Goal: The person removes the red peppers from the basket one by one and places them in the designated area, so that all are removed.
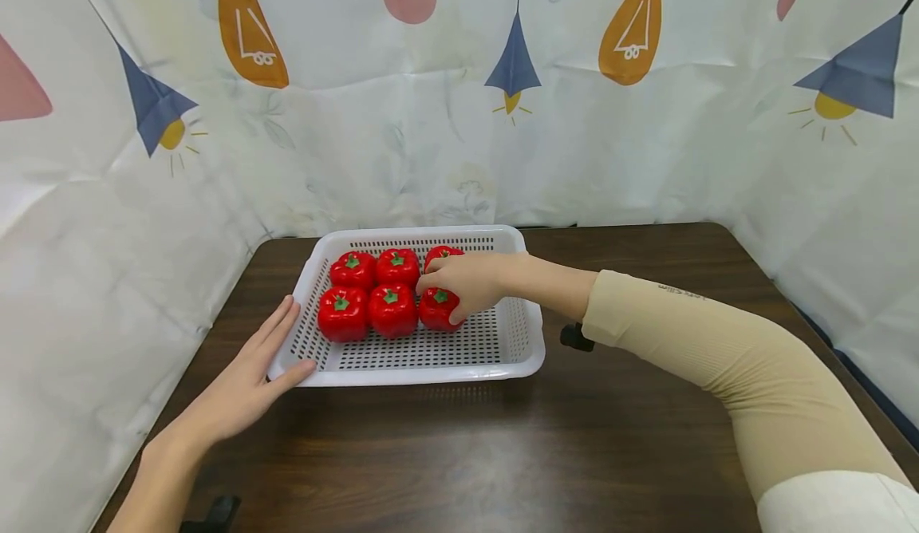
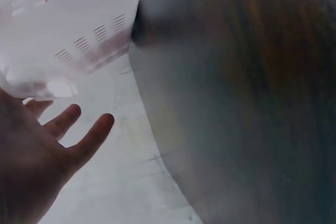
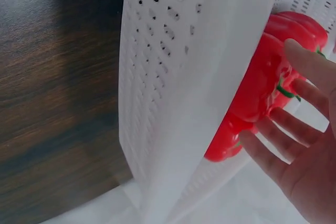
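Several glossy red bell peppers with green stems stand in two rows in a white perforated plastic basket [image 1: 424,375]. My right hand [image 1: 470,279] reaches in from the right and grips the front-right bell pepper [image 1: 438,307], thumb on its near side and fingers over its far side. It partly hides the back-right bell pepper [image 1: 441,253]. In the right wrist view, the fingertips touch the red bell pepper [image 3: 257,85] inside the basket wall. My left hand [image 1: 247,377] rests at the basket's left end with fingers spread and extended, fingertips and thumb at the rim.
The basket stands on a dark brown wooden table [image 1: 459,453], near its back edge. A white curtain [image 1: 402,150] printed with lamps and bulbs surrounds the table at the back and sides. Bare tabletop lies in front of the basket.
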A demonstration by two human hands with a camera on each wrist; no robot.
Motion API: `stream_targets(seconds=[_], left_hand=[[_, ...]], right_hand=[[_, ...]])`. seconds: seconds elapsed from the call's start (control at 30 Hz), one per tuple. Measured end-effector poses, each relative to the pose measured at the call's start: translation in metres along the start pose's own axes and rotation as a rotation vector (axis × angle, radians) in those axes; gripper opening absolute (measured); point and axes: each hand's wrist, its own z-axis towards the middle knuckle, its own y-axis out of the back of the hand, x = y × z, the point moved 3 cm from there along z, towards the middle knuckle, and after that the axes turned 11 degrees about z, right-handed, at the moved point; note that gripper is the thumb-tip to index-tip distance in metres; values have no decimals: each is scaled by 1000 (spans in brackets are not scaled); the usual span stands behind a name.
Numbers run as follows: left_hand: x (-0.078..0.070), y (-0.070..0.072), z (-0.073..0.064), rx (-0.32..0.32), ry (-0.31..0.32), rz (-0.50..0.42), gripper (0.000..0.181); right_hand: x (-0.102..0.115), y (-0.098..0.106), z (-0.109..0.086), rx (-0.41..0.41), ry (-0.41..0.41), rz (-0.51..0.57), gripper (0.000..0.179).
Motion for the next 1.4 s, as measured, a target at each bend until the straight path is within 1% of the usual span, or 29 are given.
stream_targets(seconds=[0.13, 0.3, 0.57, 0.73, 0.93, 1.1, 1.4], left_hand=[[-1, -3, 2, -27, -7, 4, 87], [-1, -3, 4, -29, -12, 6, 86], [-3, 0, 5, -29, -16, 10, 89], [-4, -1, 6, -38, -22, 14, 90], [-4, -1, 5, -32, -17, 14, 90], [-3, -1, 4, -27, -8, 23, 90], [-2, 0, 3, -15, 2, 26, 90]], right_hand=[[3, -2, 0, 25, -9, -23, 65], [5, -5, -2, 42, -24, -35, 66], [4, -11, -1, 34, -18, -30, 69], [5, -12, -2, 28, -1, -62, 68], [5, -15, -3, 27, -3, -81, 67], [4, -17, -7, 29, -5, -41, 67], [3, -14, -21, 9, 44, 47, 65]])
